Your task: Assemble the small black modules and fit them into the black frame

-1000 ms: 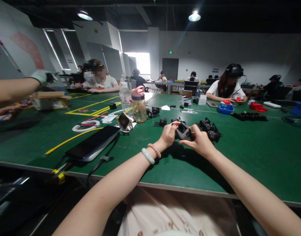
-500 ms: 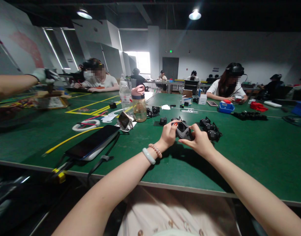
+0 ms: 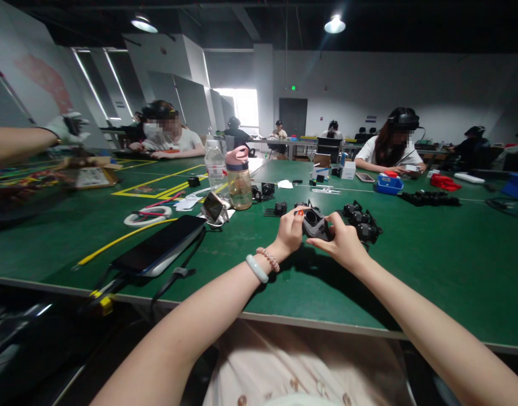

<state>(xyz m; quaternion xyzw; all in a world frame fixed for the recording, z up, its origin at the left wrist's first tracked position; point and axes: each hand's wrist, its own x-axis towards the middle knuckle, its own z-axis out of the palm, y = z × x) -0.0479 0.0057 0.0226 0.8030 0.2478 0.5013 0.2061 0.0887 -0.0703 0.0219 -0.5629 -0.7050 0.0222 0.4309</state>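
A dark grey plastic part with a round hole [image 3: 317, 226] is held above the green table [image 3: 242, 265] between my two hands. My left hand [image 3: 290, 231] is closed on its left side, with the thumb near the hole. On the right side, my right hand [image 3: 345, 239] pinches it between thumb and fingers. The part's exact kind is unclear. Just behind my right hand lie several black assemblies [image 3: 363, 221], and a smaller black part [image 3: 280, 208] sits behind my left hand.
Left of my arms are a phone on a white base [image 3: 161, 245], a yellow cable [image 3: 123, 239] and a small tilted-screen device [image 3: 215, 208]. A drinking bottle [image 3: 240, 183] and a clear bottle [image 3: 215, 163] stand beyond. Across sits a person by a blue bin [image 3: 389, 185]; a co-worker's gloved hand [image 3: 68, 127] is at left.
The grey part and both my hands stay almost still. At the left, the co-worker's gloved hand has shifted slightly leftward.
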